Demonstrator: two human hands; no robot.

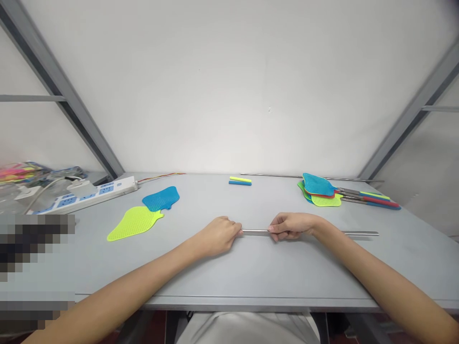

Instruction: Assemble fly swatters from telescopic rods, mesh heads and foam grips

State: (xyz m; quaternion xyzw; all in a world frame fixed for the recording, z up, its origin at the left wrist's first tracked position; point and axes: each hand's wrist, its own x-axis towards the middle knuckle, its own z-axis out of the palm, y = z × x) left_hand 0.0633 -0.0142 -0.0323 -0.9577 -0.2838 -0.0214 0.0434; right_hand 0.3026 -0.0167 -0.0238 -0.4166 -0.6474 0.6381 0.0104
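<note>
A thin metal rod [255, 231] runs sideways just over the grey table, between my two hands and out past the right wrist. My left hand [221, 236] is closed round its left end, which the fingers hide. With thumb and fingertips my right hand [289, 226] pinches the rod farther right. To the left lie a blue fly swatter head [161, 198] and a yellow-green fly swatter head [135, 223], flat and touching. Behind my hands are a yellow tube [240, 179] and a blue tube [239, 183], side by side.
Several fly swatters [317, 185] with metal shafts and coloured handles are piled at the back right. Another thin rod [272, 176] lies along the wall [229, 86]. A white power strip [118, 187] with plugs and cables sits at the left, near bagged colourful items [21, 172].
</note>
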